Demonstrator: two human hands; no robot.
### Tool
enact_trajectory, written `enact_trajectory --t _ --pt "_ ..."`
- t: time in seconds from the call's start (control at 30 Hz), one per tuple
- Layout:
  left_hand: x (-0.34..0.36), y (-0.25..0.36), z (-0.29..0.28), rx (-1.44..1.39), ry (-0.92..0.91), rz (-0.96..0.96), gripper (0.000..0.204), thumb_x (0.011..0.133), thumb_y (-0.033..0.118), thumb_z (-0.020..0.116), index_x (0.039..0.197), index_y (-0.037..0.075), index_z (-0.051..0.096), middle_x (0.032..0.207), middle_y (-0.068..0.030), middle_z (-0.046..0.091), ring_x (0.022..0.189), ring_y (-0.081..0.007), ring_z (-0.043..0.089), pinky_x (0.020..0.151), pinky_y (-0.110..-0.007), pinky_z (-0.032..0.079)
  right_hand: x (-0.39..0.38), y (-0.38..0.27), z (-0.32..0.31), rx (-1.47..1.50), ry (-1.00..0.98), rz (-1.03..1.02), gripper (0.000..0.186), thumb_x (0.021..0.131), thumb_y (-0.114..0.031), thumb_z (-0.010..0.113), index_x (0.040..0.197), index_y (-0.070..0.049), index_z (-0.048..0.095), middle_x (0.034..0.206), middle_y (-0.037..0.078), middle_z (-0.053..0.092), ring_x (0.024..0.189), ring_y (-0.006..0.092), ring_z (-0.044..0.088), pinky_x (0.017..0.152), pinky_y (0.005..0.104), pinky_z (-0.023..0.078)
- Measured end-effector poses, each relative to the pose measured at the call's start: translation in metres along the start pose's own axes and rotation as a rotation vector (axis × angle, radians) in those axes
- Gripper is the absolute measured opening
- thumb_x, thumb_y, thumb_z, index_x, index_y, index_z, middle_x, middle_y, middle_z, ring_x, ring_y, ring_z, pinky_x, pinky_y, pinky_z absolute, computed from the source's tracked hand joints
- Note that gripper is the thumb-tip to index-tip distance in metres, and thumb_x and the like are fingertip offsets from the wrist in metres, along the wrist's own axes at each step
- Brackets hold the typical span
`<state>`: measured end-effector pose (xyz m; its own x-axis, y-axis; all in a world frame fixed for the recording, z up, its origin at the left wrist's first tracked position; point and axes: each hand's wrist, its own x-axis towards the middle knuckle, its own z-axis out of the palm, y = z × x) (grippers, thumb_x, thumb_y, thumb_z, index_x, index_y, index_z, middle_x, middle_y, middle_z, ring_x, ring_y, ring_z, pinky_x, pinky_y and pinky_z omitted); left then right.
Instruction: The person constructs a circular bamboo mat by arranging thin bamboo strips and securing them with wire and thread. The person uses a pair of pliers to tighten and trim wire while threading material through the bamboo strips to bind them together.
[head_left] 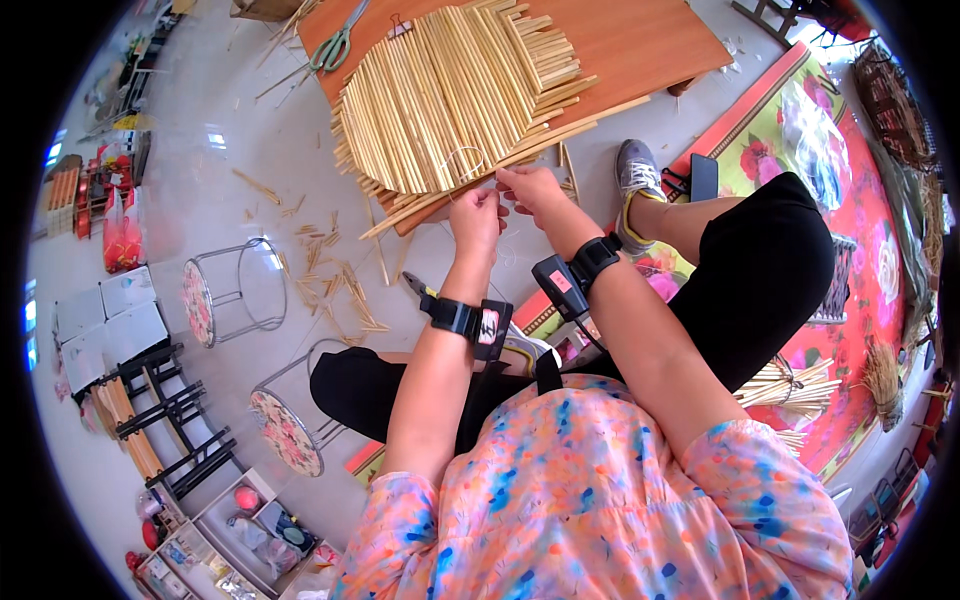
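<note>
A rounded mat of pale straw-coloured sticks [430, 100] lies on a low orange-brown table [640, 45], its sticks side by side and ragged at the right. At its near edge my left hand [477, 222] is closed in a pinch. My right hand [535, 192], just beside it, pinches too, close to the end of a stick along that edge. A thin white thread [465, 150] loops over the mat's near edge and runs down to my fingers; loose strands hang below. A binder clip [400, 27] sits at the mat's far edge.
Green-handled scissors [332, 50] lie on the table's far left. Cut stick pieces [335, 265] litter the floor at left, near two round stools [198, 303] with floral seats. At right a floral mat [750, 150] holds a phone [704, 177] and a stick bundle [795, 388].
</note>
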<state>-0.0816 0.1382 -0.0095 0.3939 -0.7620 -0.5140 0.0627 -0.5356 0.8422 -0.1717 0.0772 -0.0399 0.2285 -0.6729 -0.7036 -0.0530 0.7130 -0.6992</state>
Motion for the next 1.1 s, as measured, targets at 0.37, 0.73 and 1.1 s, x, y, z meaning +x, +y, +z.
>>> enact_trajectory --t 0.37,0.73,1.1 --pt "0.005 -0.018 0.003 0.312 0.078 0.246 0.014 0.088 0.01 0.051 0.09 0.002 0.062 0.06 -0.0038 0.055 0.051 -0.0102 0.049 0.047 -0.025 0.037 0.008 -0.005 -0.001 0.188 -0.022 -0.003 0.011 0.074 -0.013 0.064 0.071 -0.003 0.064 0.064 0.004 0.061 0.056 0.0121 0.058 0.046 0.0266 0.044" --pt "0.002 -0.015 0.013 0.516 0.103 0.369 0.014 0.086 0.016 0.051 0.085 0.007 0.062 0.077 -0.0133 0.065 0.073 -0.03 0.062 0.065 -0.038 0.047 0.017 0.003 0.014 0.157 0.177 -0.009 0.014 0.072 -0.016 0.066 0.071 -0.002 0.068 0.064 0.006 0.065 0.053 0.0132 0.06 0.053 0.0298 0.05" --pt "-0.009 -0.005 0.01 0.619 0.107 0.45 0.013 0.086 0.015 0.053 0.088 0.005 0.062 0.074 -0.013 0.064 0.069 -0.0276 0.063 0.062 -0.037 0.047 0.018 -0.001 0.012 0.13 0.124 0.011 0.012 0.073 -0.015 0.064 0.069 -0.003 0.066 0.063 0.005 0.063 0.056 0.0124 0.059 0.046 0.027 0.046"
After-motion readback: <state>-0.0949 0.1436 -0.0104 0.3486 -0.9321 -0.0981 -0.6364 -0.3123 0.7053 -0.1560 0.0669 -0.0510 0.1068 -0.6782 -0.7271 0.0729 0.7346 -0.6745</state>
